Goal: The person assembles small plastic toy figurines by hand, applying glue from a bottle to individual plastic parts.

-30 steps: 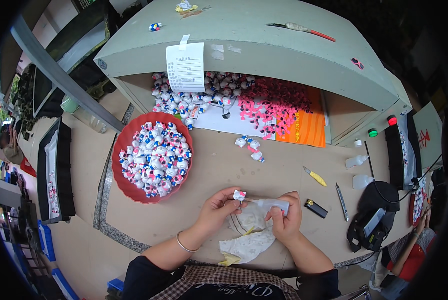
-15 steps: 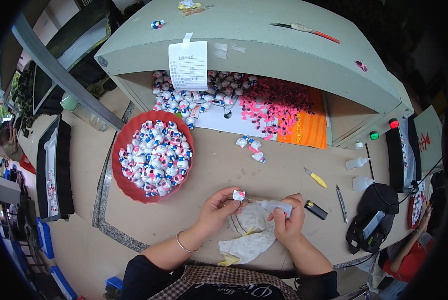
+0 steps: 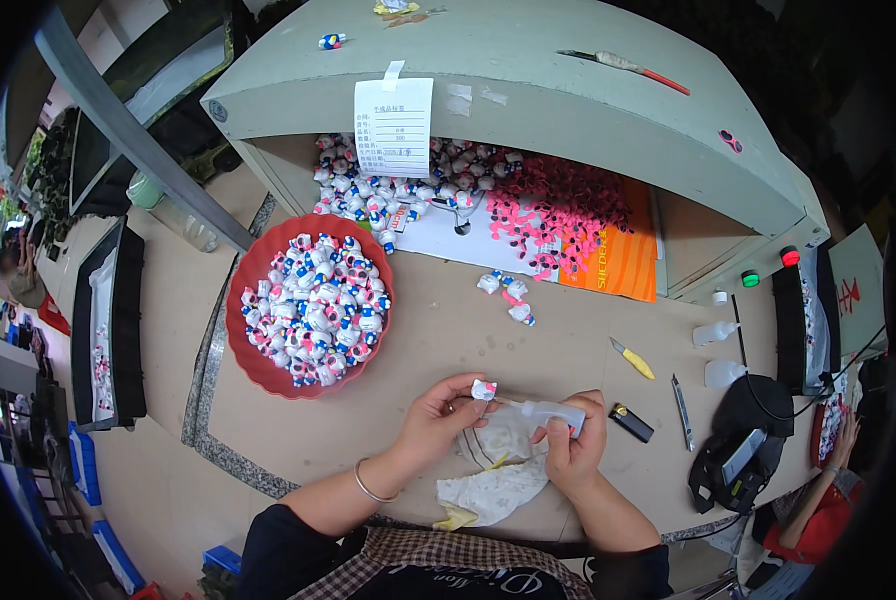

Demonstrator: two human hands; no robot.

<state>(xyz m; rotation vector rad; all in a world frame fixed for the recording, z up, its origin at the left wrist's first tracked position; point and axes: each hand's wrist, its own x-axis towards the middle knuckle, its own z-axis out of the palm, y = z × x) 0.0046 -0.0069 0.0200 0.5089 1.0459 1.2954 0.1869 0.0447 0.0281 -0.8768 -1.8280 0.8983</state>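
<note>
A flat beige surface (image 3: 428, 345) spans the middle of the frame. Left of centre, a scalloped red bowl (image 3: 251, 362) bears heaped white, blue and pink figurines (image 3: 313, 310); a knocked rim could spill them. Lower right of centre, the right hand (image 3: 575, 440) keeps its grip closed round a translucent plastic squeeze bottle (image 3: 558, 412); excess thumb pressure could flood its outlet. At centre, the left hand's (image 3: 443, 412) grip pinches a small white cat-faced figurine with pink trim (image 3: 483, 390); a slack pinch could drop it.
</note>
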